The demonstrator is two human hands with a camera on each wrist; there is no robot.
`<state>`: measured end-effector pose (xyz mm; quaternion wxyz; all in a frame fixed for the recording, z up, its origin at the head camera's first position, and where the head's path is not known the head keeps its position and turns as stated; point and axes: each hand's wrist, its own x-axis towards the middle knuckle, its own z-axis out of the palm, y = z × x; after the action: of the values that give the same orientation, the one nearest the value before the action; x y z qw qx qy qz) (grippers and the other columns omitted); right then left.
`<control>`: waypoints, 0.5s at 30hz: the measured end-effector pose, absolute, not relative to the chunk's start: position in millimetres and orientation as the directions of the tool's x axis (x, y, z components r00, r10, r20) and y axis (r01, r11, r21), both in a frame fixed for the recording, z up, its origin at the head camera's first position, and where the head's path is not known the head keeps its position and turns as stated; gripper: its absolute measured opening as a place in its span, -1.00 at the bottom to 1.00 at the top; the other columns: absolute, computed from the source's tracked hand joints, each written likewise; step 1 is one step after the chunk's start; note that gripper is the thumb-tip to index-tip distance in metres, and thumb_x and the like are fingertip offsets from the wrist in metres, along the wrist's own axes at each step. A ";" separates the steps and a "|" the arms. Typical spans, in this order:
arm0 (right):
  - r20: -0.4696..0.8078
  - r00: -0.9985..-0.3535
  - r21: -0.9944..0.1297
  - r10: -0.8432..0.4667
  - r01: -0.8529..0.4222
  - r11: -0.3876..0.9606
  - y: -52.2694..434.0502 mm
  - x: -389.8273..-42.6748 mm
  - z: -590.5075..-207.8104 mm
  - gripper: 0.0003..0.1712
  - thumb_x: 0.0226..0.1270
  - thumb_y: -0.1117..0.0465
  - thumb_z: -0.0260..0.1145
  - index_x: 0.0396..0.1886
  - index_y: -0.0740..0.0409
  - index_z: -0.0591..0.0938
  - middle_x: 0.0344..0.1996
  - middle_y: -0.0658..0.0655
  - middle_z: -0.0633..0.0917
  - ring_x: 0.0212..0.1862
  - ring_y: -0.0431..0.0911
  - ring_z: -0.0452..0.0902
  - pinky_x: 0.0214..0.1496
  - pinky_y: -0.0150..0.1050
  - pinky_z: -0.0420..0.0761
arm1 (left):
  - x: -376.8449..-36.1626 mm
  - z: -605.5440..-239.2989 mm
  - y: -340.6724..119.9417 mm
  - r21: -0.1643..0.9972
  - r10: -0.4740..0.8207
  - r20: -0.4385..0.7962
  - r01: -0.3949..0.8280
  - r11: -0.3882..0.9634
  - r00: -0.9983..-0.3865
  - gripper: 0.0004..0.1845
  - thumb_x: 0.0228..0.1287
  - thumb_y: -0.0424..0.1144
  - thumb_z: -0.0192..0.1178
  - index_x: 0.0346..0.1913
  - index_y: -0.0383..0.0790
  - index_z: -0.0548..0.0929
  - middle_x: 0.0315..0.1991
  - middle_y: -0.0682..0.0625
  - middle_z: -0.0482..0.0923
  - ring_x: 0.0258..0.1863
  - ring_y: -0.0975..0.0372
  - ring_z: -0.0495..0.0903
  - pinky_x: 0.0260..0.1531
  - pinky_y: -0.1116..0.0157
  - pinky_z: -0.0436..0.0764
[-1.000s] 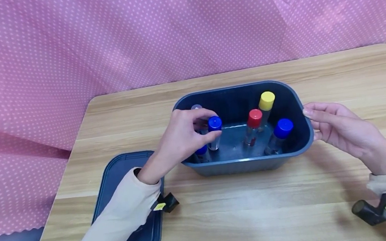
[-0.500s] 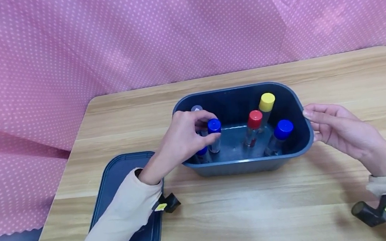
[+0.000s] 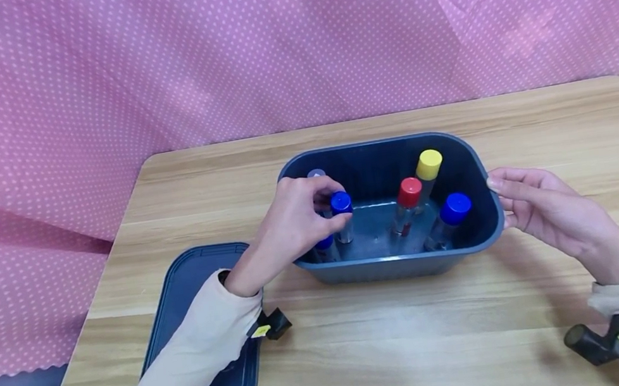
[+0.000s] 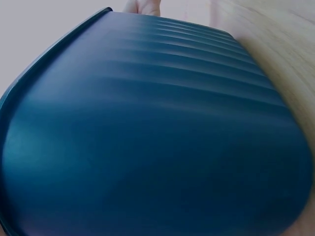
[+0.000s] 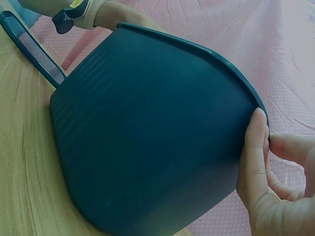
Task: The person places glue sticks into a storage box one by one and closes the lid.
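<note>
A dark blue plastic bin (image 3: 378, 142) stands on the wooden table (image 3: 419, 346) and holds several capped clear tubes. My left hand (image 3: 303, 219) reaches in at the bin's left end, its fingers curled round a blue-capped tube (image 3: 340, 203). A second blue cap (image 3: 325, 242) and a pale cap (image 3: 315, 174) show close to that hand. Red-capped (image 3: 409, 192), yellow-capped (image 3: 431, 164) and blue-capped (image 3: 454, 207) tubes lean at the right. My right hand (image 3: 522, 200) rests on the bin's right end with its thumb (image 5: 256, 142) flat on the outer wall (image 5: 147, 137). The bin wall (image 4: 147, 147) fills the left wrist view.
The bin's dark blue lid (image 3: 205, 281) lies flat on the table at the front left, partly under my left sleeve. Pink dotted cloth (image 3: 215, 70) hangs behind the table. Bare wood stretches in front of the bin.
My left hand has sunk a little, taking the blue-capped tube slightly down and left inside the bin. The right hand has stayed at the bin's right end.
</note>
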<state>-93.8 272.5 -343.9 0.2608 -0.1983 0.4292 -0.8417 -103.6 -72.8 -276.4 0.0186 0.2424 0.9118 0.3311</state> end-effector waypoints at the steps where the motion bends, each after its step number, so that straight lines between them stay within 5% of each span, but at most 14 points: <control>1: 0.113 -0.783 -0.821 -0.611 0.273 -0.501 272.2 -93.7 -343.8 -0.50 0.54 0.46 -0.35 0.01 0.36 0.57 -0.17 0.16 0.71 -0.19 -0.08 0.69 -0.20 -0.27 0.72 | -103.6 -276.4 -72.8 0.611 0.451 0.125 0.427 0.667 -0.884 -0.69 0.10 -0.30 0.41 -0.08 -0.31 0.68 -0.11 -0.14 0.67 -0.19 0.14 0.72 -0.12 0.31 0.68; 15: 0.090 -0.806 -0.845 -0.586 0.250 -0.473 274.6 -94.3 -345.8 -0.51 0.54 0.45 -0.32 0.01 0.31 0.59 -0.17 0.12 0.71 -0.20 -0.11 0.68 -0.24 -0.31 0.71 | -105.8 -275.8 -71.6 0.598 0.418 0.069 0.373 0.710 -0.906 -0.69 0.11 -0.29 0.40 -0.06 -0.29 0.68 -0.11 -0.12 0.67 -0.18 0.16 0.70 -0.09 0.30 0.68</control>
<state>-94.3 274.6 -345.8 0.2494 -0.1871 0.4486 -0.8376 -105.8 -71.6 -275.8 0.0356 0.2138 0.9239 0.3153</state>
